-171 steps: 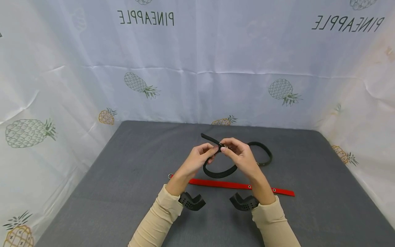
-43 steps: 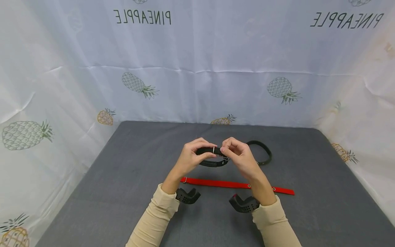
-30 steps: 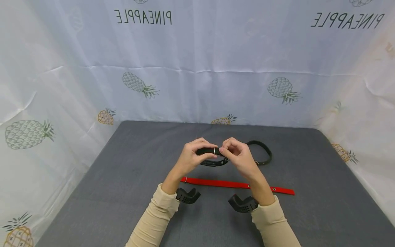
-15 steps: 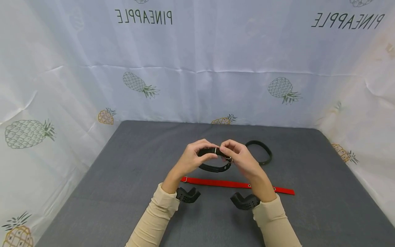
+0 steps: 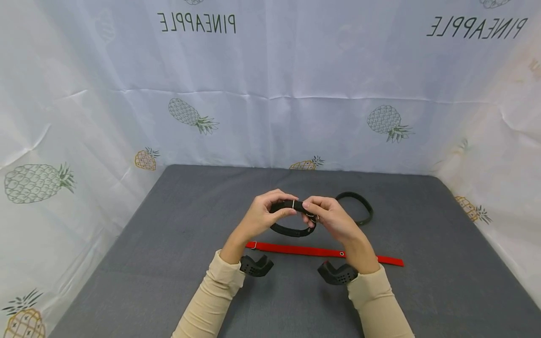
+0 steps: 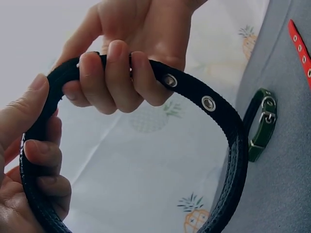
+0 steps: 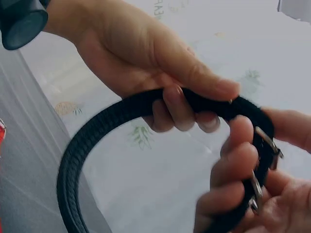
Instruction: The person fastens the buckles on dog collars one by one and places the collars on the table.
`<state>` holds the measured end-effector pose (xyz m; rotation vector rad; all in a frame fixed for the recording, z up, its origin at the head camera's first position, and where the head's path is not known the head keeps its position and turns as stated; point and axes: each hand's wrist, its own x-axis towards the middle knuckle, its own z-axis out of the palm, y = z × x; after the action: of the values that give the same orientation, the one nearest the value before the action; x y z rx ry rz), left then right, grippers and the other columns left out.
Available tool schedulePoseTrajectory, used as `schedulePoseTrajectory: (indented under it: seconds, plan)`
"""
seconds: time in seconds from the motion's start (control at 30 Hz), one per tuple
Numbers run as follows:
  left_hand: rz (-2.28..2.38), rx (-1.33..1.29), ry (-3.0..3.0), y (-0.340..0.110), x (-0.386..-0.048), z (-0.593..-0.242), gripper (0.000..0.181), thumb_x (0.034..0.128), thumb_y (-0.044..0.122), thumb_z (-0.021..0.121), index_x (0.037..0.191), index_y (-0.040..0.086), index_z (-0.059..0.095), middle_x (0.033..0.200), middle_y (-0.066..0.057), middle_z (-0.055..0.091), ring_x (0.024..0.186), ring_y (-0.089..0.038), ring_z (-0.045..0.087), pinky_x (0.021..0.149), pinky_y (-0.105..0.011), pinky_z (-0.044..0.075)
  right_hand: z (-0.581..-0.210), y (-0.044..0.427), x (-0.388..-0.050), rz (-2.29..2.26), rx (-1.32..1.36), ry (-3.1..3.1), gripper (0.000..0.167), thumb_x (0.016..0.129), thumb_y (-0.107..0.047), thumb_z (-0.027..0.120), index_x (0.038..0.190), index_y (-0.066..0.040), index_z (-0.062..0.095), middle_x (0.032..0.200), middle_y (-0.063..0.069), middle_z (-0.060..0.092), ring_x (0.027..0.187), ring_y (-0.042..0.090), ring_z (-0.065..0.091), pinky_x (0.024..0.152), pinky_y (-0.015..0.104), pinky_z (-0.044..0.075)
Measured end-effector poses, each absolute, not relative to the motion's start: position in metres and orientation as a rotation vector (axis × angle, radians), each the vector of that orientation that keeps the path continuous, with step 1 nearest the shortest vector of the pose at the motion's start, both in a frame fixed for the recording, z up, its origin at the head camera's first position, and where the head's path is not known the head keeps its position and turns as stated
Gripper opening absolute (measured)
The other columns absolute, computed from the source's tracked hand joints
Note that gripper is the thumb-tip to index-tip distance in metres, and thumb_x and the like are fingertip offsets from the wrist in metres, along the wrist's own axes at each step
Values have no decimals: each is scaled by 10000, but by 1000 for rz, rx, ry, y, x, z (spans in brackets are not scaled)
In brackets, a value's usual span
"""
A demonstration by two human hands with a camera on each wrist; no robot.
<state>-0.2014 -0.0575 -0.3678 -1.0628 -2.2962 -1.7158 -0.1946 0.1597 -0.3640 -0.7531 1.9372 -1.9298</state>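
Note:
A black dog collar (image 5: 291, 232), bent into a loop, is held up above the table between both hands. My left hand (image 5: 266, 211) pinches its upper band between thumb and fingers, beside a metal keeper loop (image 5: 293, 204). At the buckle end, my right hand (image 5: 336, 219) grips the band, thumb on top and fingers curled around it. The right wrist view shows the metal buckle (image 7: 267, 138) by the right fingers. Metal eyelets (image 6: 208, 103) dot the band in the left wrist view. Fingers partly hide the strap's end.
A buckled dark green collar (image 5: 367, 205) lies behind the right hand. A red collar (image 5: 296, 249) with eyelets lies flat across the grey table (image 5: 203, 206), partly beneath the forearms. Pineapple-print curtains (image 5: 270, 70) enclose the back and sides.
Earlier the strap's free end stuck out to the left past the buckle; now it lies along the loop. The left hand has shifted onto the band; the right fingers have just changed their grip slightly.

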Motion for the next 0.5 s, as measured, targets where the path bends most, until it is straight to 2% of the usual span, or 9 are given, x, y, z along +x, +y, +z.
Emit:
schedulePoseTrajectory:
  seconds: [0.27,0.4,0.5]
  plan:
    - [-1699,-1081,-2299,-56,-201,-369,257,859,89,705,1110,35,699,994,-129,672,765,-41,538,645,-189,467,-364,158,-194,-1924,-700,1995,223,1002,-209,522,808,-159,621,691,-98,577,603,83,501,627,245,464]
    - [-1762,-1052,-2265,-57,-202,-370,265,875,127,693,1119,22,691,1003,-148,668,801,-124,610,694,-194,511,-364,160,-196,-1896,-591,2013,241,1019,-266,487,858,-170,640,735,-94,600,657,103,541,733,263,466]
    - [-1836,-996,-2230,-58,-204,-371,288,879,160,691,1123,7,684,1002,-171,659,846,-191,659,760,-208,548,-364,163,-198,-1888,-544,2004,291,1033,-323,440,933,-137,640,787,-91,626,735,112,573,832,271,463]
